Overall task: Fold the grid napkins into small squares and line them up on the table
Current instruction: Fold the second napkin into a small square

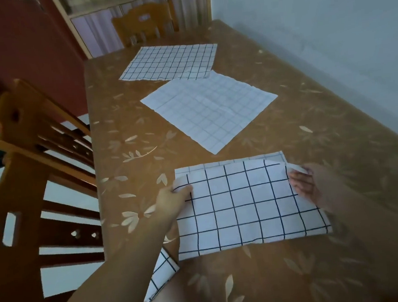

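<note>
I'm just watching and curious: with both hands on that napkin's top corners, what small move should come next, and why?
Probably lay the raised flap down flat. The left hand and right hand pinch the near napkin by its corners, and its upper edge nearly meets the edge of the layer beneath, so the first fold looks almost matched. The other two napkins lie unfolded.

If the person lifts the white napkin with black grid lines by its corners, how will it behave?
The white black-grid napkin is probably floppy: its corner curls over the right hand. It likely is light, since the left hand pinches it easily. It may slide on the glossy brown table.
</note>
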Tool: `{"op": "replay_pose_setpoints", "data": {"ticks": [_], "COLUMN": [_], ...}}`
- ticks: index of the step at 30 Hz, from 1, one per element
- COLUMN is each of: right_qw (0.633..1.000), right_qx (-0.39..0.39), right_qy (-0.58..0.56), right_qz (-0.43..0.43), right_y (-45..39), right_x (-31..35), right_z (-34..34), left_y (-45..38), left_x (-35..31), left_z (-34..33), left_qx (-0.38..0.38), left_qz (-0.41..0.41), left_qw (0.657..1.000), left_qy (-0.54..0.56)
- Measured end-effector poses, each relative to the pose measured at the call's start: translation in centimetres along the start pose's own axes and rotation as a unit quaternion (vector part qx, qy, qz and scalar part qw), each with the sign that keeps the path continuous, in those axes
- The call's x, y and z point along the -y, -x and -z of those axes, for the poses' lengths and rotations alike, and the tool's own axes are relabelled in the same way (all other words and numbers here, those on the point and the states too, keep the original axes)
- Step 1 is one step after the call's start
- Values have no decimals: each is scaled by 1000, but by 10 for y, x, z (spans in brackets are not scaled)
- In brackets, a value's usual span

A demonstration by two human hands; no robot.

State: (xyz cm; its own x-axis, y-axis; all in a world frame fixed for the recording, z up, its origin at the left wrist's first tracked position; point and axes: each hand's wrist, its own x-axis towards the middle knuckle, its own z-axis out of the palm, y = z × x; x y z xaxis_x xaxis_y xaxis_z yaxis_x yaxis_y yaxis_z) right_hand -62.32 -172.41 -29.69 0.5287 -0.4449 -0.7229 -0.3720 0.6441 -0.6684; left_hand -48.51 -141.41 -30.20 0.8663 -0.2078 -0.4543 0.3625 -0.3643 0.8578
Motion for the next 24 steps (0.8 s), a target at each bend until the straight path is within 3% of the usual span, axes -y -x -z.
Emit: {"op": "replay_pose_setpoints", "data": {"ticks": [3,5,7,10,12,14,16,18,21,24], "right_qw": [1000,998,998,991,967,886,758,647,581,541], "right_qx": [-10,57,60,-59,-88,-82,-41,-36,-42,-40], "right_qy": [-1,13,28,115,198,370,534,647,728,762], "right_qz": [-14,4,-7,41,132,266,372,402,362,354], "right_y": [-29,-47,-56,-49,-37,-28,-24,-30,-37,-39], "right_x": [1,-5,-3,-6,-15,-34,-57,-78,-96,-104], "right_z": [-3,-1,-11,-32,-38,-35,-27,-17,-11,-10], "left_y": [-24,-35,-42,-39,-25,-8,2,2,0,-2], "left_x": [5,7,7,14,25,36,47,62,72,78], "left_z": [-9,-13,-16,-23,-36,-54,-69,-77,-78,-78], "left_qx": [-32,-53,-67,-124,-109,-15,73,92,70,62], "left_qz": [21,19,-3,-124,-249,-307,-299,-273,-267,-261], "left_qw": [999,996,993,966,912,857,803,782,781,776], "left_qy": [-34,-74,-100,-191,-308,-414,-510,-553,-560,-571]}}
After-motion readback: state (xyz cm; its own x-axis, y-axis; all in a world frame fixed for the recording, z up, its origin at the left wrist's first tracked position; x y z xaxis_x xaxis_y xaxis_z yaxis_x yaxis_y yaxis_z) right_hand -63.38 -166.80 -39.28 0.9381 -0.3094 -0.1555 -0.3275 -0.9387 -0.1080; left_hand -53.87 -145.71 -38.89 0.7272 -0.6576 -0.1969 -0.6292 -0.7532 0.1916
